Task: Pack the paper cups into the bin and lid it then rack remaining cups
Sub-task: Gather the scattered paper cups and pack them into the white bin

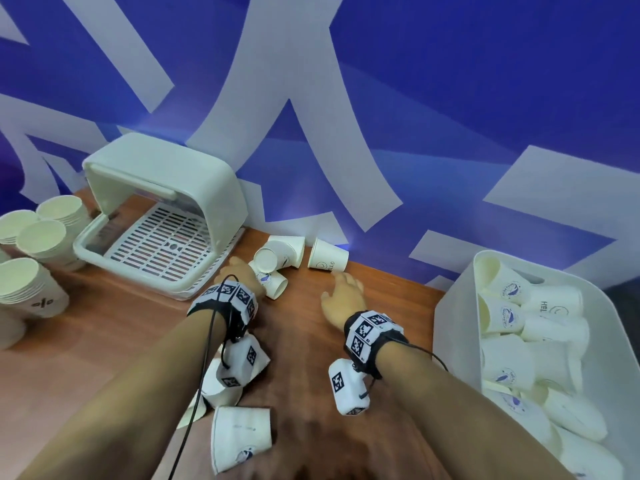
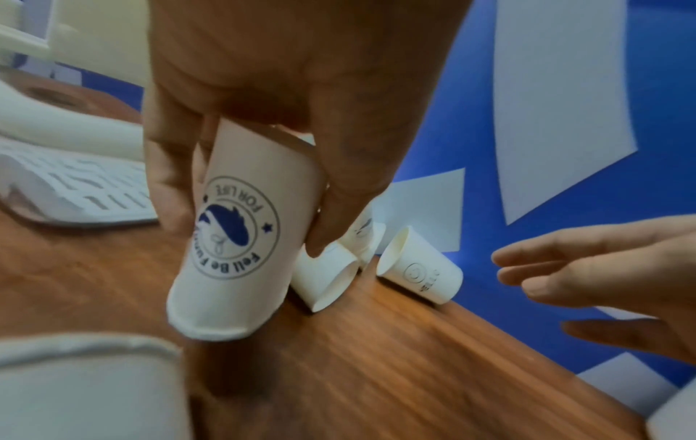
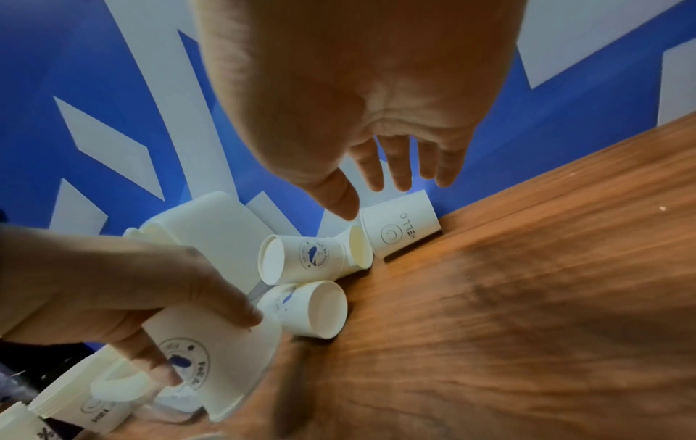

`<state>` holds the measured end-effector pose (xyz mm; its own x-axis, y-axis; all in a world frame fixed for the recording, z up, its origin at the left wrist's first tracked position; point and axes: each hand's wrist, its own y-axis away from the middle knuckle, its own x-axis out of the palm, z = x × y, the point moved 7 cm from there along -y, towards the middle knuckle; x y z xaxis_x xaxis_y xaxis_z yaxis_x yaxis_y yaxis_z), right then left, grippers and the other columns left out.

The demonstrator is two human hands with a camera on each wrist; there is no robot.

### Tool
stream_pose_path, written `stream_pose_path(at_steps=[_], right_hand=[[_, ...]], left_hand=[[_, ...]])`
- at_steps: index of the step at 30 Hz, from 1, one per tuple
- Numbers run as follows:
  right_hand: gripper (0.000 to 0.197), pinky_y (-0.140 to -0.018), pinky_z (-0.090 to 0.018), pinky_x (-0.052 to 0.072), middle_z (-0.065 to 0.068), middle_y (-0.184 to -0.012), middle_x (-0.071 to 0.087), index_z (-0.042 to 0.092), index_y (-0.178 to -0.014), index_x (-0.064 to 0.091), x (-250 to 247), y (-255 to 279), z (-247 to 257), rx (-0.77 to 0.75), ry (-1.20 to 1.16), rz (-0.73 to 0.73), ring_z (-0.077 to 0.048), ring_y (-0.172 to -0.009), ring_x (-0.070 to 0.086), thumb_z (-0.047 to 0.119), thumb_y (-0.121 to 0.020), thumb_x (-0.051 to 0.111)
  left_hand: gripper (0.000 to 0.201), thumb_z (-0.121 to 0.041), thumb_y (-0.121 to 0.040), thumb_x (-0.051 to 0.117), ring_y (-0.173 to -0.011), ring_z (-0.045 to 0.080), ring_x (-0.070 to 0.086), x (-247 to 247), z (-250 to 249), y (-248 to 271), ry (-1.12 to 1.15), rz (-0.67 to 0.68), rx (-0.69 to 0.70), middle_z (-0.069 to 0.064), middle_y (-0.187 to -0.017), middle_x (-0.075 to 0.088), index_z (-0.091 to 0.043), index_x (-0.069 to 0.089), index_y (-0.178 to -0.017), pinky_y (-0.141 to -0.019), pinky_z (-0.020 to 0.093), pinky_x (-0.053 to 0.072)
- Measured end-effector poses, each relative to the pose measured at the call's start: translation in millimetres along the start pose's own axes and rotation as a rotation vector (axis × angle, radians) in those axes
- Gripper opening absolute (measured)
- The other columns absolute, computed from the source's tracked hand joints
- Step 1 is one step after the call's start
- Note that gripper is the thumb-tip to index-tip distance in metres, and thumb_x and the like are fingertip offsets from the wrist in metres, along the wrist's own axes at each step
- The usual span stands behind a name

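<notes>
My left hand [image 2: 241,226] grips a white paper cup with a round blue logo [image 2: 241,238], mouth down, just above the wooden table; the same cup [image 3: 211,357] shows in the right wrist view. In the head view my left hand [image 1: 240,268] mostly hides it. Three loose cups [image 3: 301,259] lie tumbled beside it by the wall. A cup marked HELLO [image 1: 327,256] lies on its side further right. My right hand [image 1: 341,289] hovers over it, fingers [image 3: 403,175] spread and holding nothing. The white bin [image 1: 453,306] at right holds several cups.
A white slatted rack with a hood [image 1: 162,216] stands at the back left. Stacks of nested cups [image 1: 41,237] stand left of it. More cups [image 1: 239,441] lie near the front edge under my left forearm. The blue and white wall [image 1: 381,116] borders the table's far side.
</notes>
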<state>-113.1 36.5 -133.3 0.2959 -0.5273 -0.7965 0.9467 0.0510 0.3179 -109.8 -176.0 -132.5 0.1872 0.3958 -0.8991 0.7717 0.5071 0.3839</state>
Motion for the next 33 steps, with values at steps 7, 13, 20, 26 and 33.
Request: stream_pose_path(at_steps=[7, 13, 20, 26, 33], right_hand=[[0.063, -0.111, -0.028, 0.023, 0.0, -0.148, 0.036, 0.02, -0.145, 0.034, -52.8, 44.4, 5.4, -0.134, -0.143, -0.048, -0.021, -0.139, 0.022, 0.022, -0.087, 0.057], [0.088, -0.115, -0.031, 0.021, 0.003, -0.151, 0.029, 0.024, -0.146, 0.031, -106.2, 96.7, -28.9, -0.24, -0.158, -0.162, -0.019, -0.14, 0.019, 0.037, -0.072, 0.077], [0.073, -0.106, -0.037, 0.035, 0.002, -0.132, 0.052, 0.027, -0.132, 0.047, -189.5, 161.9, -116.3, -0.179, -0.215, -0.485, -0.02, -0.125, 0.042, 0.031, -0.066, 0.079], [0.066, -0.106, -0.036, 0.031, 0.004, -0.135, 0.047, 0.032, -0.133, 0.046, -223.9, 205.4, -199.7, 0.007, -0.049, -0.661, -0.021, -0.128, 0.038, 0.034, -0.072, 0.07], [0.068, -0.113, -0.036, 0.017, 0.005, -0.142, 0.036, 0.041, -0.137, 0.042, -200.9, 205.9, -261.2, 0.173, 0.213, -0.472, -0.018, -0.136, 0.023, 0.042, -0.075, 0.069]], left_hand=[[0.054, -0.029, -0.073, 0.07, -0.082, 0.021, 0.058, -32.6, -70.1, 68.2, -0.063, 0.036, 0.275, 0.004, -0.094, 0.06, -0.006, 0.05, -0.116, -0.066, 0.027, 0.045], [0.043, -0.04, -0.08, 0.063, -0.09, 0.026, 0.059, -29.5, -164.4, 170.3, -0.106, 0.036, 0.634, 0.01, -0.1, 0.059, -0.008, 0.051, -0.107, -0.071, 0.031, 0.045], [0.049, -0.035, -0.085, 0.06, -0.094, 0.032, 0.06, -13.5, -241.9, 283.1, 0.168, 0.033, 0.962, 0.013, -0.1, 0.06, -0.002, 0.041, -0.115, -0.067, 0.031, 0.042], [0.059, -0.049, -0.089, 0.054, -0.109, 0.026, 0.055, 31.7, -273.2, 338.7, 0.245, 0.109, 1.173, 0.009, -0.124, 0.051, -0.007, 0.04, -0.128, -0.091, 0.037, 0.046], [0.08, -0.059, -0.083, 0.056, -0.14, 0.023, 0.025, 96.3, -272.7, 337.8, -0.391, -0.022, 1.288, 0.006, -0.151, 0.026, -0.015, 0.029, -0.143, -0.109, 0.049, 0.028]])
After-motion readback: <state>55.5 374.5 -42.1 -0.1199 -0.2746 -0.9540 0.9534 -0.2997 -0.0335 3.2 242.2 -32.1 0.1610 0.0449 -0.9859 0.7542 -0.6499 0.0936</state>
